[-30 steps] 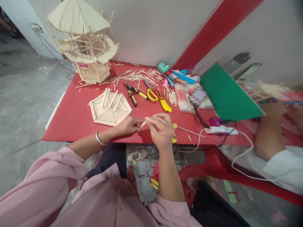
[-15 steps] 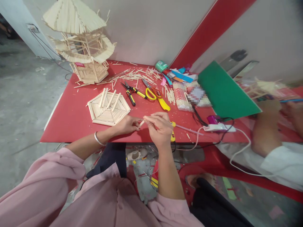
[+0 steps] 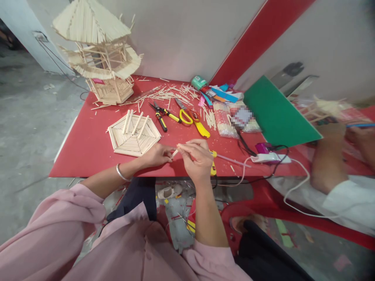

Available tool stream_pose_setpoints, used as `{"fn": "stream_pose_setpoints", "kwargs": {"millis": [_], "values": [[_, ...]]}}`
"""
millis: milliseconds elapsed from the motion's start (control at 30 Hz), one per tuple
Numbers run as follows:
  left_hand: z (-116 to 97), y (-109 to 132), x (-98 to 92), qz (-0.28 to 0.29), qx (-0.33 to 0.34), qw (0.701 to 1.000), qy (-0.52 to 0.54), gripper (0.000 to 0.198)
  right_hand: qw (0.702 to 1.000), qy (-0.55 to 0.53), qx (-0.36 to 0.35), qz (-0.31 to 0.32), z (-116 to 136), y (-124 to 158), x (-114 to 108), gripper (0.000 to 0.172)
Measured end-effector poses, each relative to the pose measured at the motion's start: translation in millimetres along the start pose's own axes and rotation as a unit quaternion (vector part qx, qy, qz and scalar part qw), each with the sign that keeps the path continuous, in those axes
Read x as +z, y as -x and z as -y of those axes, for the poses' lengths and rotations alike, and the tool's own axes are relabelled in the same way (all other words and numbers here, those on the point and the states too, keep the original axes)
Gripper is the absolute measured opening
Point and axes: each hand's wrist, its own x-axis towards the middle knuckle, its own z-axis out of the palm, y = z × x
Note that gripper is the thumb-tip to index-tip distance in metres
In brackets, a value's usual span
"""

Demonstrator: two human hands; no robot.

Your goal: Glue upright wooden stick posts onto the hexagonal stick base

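Note:
Between my hands, low over the front of the red table [image 3: 88, 162], is a short pale wooden stick [image 3: 175, 153]. My left hand [image 3: 156, 155] pinches its lower end with thumb and fingertips. At the upper end the fingertips of my right hand [image 3: 197, 158] are closed on the same stick. Just left of my left hand lies a hexagonal stick panel [image 3: 129, 145] with several short sticks standing up from it. A yellow glue gun [image 3: 213, 166] lies partly hidden behind my right hand, and a translucent glue stick [image 3: 233, 160] points out to its right.
A stick-built pagoda model [image 3: 99, 58] stands at the back left. Pruning shears [image 3: 160, 117], scissors [image 3: 187, 115], loose sticks [image 3: 166, 93] and bagged sticks [image 3: 224, 119] lie behind my hands. Right are a green board [image 3: 281, 113], a power strip [image 3: 271, 157] and another person's arm [image 3: 329, 160].
Almost nothing differs. Both hands keep the stick in the same place, and the whole view has shifted very slightly.

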Motion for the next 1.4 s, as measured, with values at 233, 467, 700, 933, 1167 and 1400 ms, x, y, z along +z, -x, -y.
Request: {"fn": "stream_pose_setpoints", "kwargs": {"millis": [233, 467, 700, 933, 1167, 1400], "values": [[-1.9, 0.1, -0.3, 0.004, -0.012, 1.000, 0.009, 0.014, 1.000, -0.010, 0.006, -0.003, -0.9, 1.2, 0.5, 0.014], [-1.2, -0.7, -0.4, 0.006, -0.004, 1.000, 0.008, 0.015, 1.000, -0.016, 0.016, 0.005, -2.2, 1.4, -0.1, 0.016], [-1.2, -0.9, -0.4, 0.010, -0.007, 1.000, 0.012, 0.018, 1.000, -0.008, 0.004, -0.002, -1.4, 0.7, 0.2, 0.014], [-2.4, -0.4, -0.4, 0.007, 0.001, 1.000, 0.012, 0.009, 1.000, -0.007, 0.013, 0.002, -2.2, 2.0, 0.5, 0.015], [-3.5, 0.7, -0.5, 0.007, 0.000, 1.000, 0.008, 0.012, 1.000, 0.011, 0.009, 0.000, -2.3, 2.3, 0.8, 0.012], [-3.0, -0.3, -1.1, 0.012, -0.003, 1.000, 0.003, 0.018, 1.000, -0.013, -0.011, -0.016, -2.5, 1.6, 1.3, 0.016]]}}
